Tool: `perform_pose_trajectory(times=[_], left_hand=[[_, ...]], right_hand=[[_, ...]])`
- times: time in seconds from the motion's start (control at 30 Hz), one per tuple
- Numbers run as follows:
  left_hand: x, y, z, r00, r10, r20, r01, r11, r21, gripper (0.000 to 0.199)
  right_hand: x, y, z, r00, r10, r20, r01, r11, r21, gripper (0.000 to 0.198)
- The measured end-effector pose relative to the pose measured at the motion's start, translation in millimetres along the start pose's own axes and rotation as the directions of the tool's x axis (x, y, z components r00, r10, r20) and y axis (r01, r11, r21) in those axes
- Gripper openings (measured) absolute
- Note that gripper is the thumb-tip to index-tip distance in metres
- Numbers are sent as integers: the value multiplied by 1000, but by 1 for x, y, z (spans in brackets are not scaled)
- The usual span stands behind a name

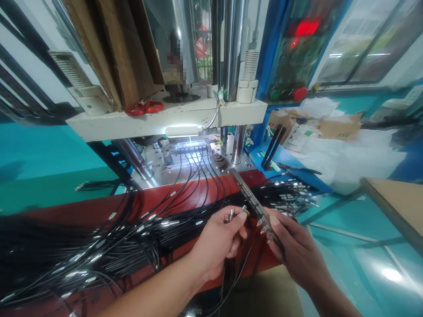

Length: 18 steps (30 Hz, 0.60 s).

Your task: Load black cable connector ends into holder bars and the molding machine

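Presently, the left hand [226,235] pinches small metal fittings [244,209] between thumb and fingers, while the right hand [294,242] is closed around the near end of a slotted metal bar [249,196], which slants toward eleven o'clock just beside the left fingertips. Several metal connectors [263,229] stick out from the bar's near part (how firmly they sit, I cannot tell). Tilting the bar might let loose ones slip; black cables [99,251] heaped on the red table [77,207] toward nine o'clock could hide a dropped fitting.
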<state>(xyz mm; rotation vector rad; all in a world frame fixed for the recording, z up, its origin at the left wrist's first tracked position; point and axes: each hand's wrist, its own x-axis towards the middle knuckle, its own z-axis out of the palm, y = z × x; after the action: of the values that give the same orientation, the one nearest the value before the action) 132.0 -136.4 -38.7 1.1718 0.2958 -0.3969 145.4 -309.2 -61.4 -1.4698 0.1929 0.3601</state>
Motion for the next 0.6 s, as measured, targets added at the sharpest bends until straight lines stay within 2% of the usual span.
perform_pose_trajectory(times=[0.17, 0.3, 0.43, 0.6], left_hand=[[0, -1, 3, 1000, 12, -2, -12, 1000, 18, 27], [0, -2, 4, 999, 3, -34, -2, 1000, 31, 29], [1, -4, 5, 1000, -14, -27, 15, 998, 62, 33], [2, -4, 5, 999, -28, -23, 30, 996, 87, 36]], right_hand=[[-3, -5, 1, 999, 46, 26, -46, 999, -8, 55], [-3, -4, 0, 999, 2, 32, 0, 999, -52, 53], [-3, -5, 2, 998, 6, 58, -2, 997, -79, 52], [-9, -10, 11, 997, -81, -8, 80, 991, -107, 52]])
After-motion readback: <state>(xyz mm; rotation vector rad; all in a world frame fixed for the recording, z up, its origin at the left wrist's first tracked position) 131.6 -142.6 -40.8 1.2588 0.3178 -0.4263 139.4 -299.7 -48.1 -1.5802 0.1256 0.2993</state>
